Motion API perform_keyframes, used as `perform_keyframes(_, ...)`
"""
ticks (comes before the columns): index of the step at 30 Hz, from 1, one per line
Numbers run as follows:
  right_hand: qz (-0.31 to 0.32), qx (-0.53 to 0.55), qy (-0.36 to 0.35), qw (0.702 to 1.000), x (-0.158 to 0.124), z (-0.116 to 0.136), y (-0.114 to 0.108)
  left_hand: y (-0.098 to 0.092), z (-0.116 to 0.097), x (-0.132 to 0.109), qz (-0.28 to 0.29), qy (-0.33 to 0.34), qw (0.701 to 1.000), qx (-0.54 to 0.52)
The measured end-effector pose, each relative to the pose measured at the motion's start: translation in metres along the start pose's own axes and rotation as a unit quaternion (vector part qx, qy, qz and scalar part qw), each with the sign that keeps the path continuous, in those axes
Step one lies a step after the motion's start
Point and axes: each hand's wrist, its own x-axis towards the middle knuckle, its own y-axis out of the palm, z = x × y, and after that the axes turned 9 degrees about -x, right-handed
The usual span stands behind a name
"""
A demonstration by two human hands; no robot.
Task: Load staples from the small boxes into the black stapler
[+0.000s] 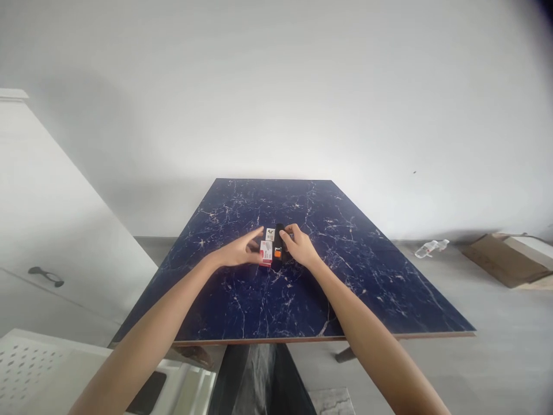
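In the head view, a small red-and-white box (265, 252) lies near the middle of the dark blue table (254, 305). Beyond it sits a small white box or card (270, 234) with dark print. A long black object with an orange patch (279, 260) lies directly to their right; its exact kind is unclear. My left hand (237, 249) is open beside the red-and-white box, thumb and forefinger apart, the lower one at the box's left side. My right hand (300, 246) has thumb and fingers closed at the black object's right edge.
A pale wall (276, 104) stands behind the table. At left is a white cabinet (52, 219) with a dark handle. On the floor to the right lie a cardboard box (496, 259) and crumpled clear plastic (431, 248). A white perforated item (30, 363) is at lower left.
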Motion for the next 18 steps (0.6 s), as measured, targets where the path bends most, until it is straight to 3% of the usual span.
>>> perform_keyframes(2, 0.0, 0.009, 0.018, 1.0, 0.002, -0.002, 0.002, 0.002, 0.002, 0.008, -0.057, -0.018, 0.998, -0.027)
perform_keyframes(4, 0.006, 0.01, 0.026, 1.0, 0.003, -0.003, 0.003, 0.006, 0.002, 0.016, -0.092, -0.011, 0.996, 0.017)
perform_keyframes(8, 0.029, 0.005, 0.031, 0.999, 0.003, -0.003, 0.002, 0.006, -0.002, 0.016, -0.076, 0.007, 0.986, 0.145)
perform_keyframes(15, 0.047, -0.012, 0.021, 0.999, 0.003, -0.004, -0.002, -0.015, 0.001, -0.004, -0.1, -0.016, 0.983, 0.151)
perform_keyframes(18, 0.049, -0.023, 0.021, 0.998, 0.002, -0.001, -0.004, -0.015, -0.005, -0.009, -0.049, -0.013, 0.985, 0.167)
